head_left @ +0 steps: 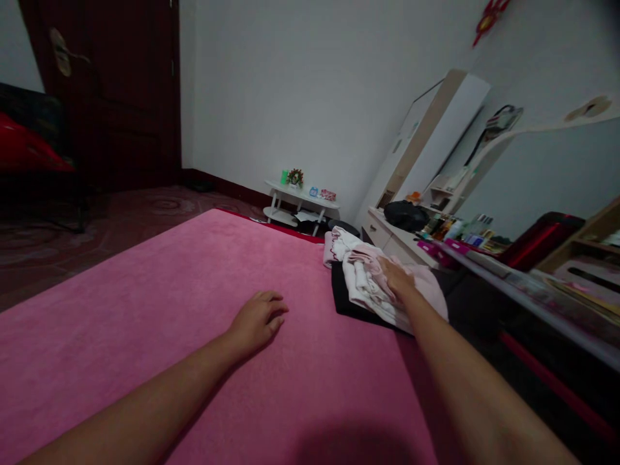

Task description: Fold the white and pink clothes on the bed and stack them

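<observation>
The left grip (256, 320) lies palm down, fingers loose, on the pink bed (194, 290). The right grip (397, 278) rests flat on a pile of pale clothes (363, 287), which lies over a black cloth (345, 302) at the bed's right edge. Behind the pile stands a white desk (394, 244) with a black bag (405, 215) and bottles (445, 227).

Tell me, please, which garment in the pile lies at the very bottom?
The black garment: it is the only dark piece, and it lies flat under the pale clothes that the right hand touches.
</observation>
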Demonstrator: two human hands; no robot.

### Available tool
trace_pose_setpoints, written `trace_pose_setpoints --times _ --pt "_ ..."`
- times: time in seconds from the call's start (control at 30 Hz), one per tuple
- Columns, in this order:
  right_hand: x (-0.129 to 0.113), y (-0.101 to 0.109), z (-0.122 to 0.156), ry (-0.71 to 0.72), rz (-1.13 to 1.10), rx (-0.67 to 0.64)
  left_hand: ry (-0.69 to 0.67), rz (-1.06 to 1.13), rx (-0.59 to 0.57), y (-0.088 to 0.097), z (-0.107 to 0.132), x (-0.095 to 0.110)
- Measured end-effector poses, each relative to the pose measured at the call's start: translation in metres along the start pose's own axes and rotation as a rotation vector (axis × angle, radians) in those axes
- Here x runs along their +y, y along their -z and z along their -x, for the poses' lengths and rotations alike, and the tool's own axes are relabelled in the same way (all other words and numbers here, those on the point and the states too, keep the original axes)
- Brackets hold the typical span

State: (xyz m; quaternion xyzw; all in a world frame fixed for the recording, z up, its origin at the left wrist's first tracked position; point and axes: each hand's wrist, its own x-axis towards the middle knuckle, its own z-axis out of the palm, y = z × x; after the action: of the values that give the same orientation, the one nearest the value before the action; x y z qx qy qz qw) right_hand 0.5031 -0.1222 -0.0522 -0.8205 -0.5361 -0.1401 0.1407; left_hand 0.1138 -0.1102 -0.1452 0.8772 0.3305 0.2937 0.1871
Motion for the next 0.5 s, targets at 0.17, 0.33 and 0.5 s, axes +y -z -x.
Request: trace_pose_setpoints --times 0.17,0.33,0.5 --pt "-0.001 0.003 0.01 -0.099 -0.019 -0.016 -0.011 -0.006 0.015 0.001 0.0 0.0" --pt "-0.033 0.014 0.051 -0.095 -0.147 0.075 -0.035 -0.017 0.017 0.0 0.002 -0.001" --pt "-0.106 0.009 0.112 0.246 -0.284 0.144 -0.062 -0.185 0.005 -0.002 0.008 0.006"
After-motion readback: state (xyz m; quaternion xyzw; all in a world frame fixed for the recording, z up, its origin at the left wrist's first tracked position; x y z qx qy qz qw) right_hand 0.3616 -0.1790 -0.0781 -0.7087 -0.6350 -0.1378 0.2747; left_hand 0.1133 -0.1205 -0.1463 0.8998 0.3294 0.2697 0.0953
